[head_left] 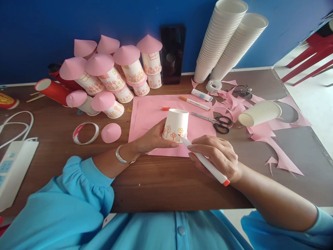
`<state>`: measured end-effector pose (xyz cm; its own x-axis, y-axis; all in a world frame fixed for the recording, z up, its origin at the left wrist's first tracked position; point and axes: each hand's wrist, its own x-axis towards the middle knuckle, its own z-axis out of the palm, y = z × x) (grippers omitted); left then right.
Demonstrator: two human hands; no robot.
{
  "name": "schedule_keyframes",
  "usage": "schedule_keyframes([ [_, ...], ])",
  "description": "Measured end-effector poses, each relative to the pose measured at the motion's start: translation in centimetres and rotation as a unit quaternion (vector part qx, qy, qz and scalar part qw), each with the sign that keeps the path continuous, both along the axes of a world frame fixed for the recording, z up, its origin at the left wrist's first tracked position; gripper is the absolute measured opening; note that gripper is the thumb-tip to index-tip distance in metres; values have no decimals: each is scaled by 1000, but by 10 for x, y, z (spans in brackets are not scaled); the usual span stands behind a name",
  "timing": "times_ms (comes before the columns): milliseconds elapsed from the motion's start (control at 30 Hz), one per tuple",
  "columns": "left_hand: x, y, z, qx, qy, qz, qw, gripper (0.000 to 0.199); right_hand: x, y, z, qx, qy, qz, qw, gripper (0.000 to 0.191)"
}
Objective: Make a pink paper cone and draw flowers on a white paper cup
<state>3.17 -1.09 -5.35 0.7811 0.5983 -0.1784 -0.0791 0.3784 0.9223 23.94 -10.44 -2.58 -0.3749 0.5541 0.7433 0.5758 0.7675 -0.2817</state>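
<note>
My left hand [153, 139] is closed around a white paper cup [177, 119], held bottom-up above pink paper. Orange and yellow flowers run along the cup's lower band. Between the fingers of my right hand [217, 154] is a white marker [205, 165] with an orange end, its tip at the drawn flowers on the cup. Beneath the cup lie pink sheets [142, 114]. An orange marker cap [165, 108] rests just behind the cup. Black-handled scissors [214, 121] lie to its right, with another marker [194, 103] and a glue stick [202, 94] further back.
Several decorated cups with pink cone roofs [99, 64] stand at the back left. Tall stacks of paper cups [221, 38] lean by the blue wall, near a phone [173, 53]. Pink scraps [281, 149] and a cup on its side [260, 113] lie right; a power strip [19, 170] lies left.
</note>
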Motion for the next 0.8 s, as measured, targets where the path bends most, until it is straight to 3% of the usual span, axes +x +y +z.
schedule_keyframes([
  [800, 0, 2, 0, 17, -15, -6, 1000, 59, 2, -1, 3, 3, -5, 30, 1000, 21],
])
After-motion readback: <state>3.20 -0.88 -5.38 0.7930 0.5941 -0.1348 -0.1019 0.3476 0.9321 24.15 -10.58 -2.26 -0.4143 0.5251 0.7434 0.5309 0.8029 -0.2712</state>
